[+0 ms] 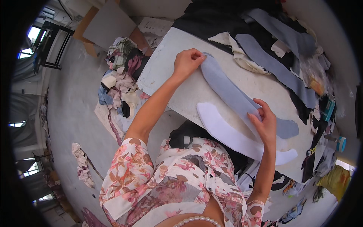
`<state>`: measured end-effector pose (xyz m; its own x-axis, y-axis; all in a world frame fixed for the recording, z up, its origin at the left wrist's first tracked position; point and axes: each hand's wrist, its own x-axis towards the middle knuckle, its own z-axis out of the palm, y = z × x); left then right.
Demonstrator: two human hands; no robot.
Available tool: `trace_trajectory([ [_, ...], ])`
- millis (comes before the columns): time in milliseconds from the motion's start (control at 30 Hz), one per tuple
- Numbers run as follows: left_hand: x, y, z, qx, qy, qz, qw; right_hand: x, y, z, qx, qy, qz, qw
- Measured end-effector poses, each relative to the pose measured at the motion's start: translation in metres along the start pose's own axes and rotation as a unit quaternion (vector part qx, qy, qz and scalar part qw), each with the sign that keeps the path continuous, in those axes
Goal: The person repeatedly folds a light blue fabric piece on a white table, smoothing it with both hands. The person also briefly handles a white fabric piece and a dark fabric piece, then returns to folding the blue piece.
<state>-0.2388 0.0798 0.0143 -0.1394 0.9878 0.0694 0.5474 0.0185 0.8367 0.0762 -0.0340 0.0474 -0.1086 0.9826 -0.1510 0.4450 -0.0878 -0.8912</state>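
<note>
Tabletop [181, 94]: apparently one held blue-grey strip [227, 87]

Windows [34, 34] glare at left; curved edges darken.

Pale table [162, 56] spreads beneath left fingers [193, 53] and right fingers [263, 104]; white curved strip [212, 120] lies on it, nearer to body than left fingers; black fabric [204, 22] and cream cloth [244, 58] lie also, farther from body than right fingers
</note>
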Motion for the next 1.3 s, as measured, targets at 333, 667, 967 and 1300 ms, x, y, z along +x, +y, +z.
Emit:
trace_trajectory([
  [333, 0.009, -0.011, 0.001, 0.06, 0.013, -0.049, 0.997, 0.004, 0.003, -0.008, -0.064, 0.015, 0.011, 0.998],
  [667, -0.001, 0.011, 0.002, 0.203, 0.059, 0.077, 0.974, 0.009, -0.001, -0.015, -0.105, 0.02, 0.0, 0.994],
  [967, -0.015, 0.01, 0.04, 0.351, -0.095, 0.199, 0.91, 0.008, 0.004, -0.017, -0.124, 0.024, 0.001, 0.992],
  [1300, -0.044, 0.049, 0.074, 0.356, -0.166, 0.3, 0.869, 0.008, 0.007, -0.018, -0.16, 0.03, -0.009, 0.987],
])
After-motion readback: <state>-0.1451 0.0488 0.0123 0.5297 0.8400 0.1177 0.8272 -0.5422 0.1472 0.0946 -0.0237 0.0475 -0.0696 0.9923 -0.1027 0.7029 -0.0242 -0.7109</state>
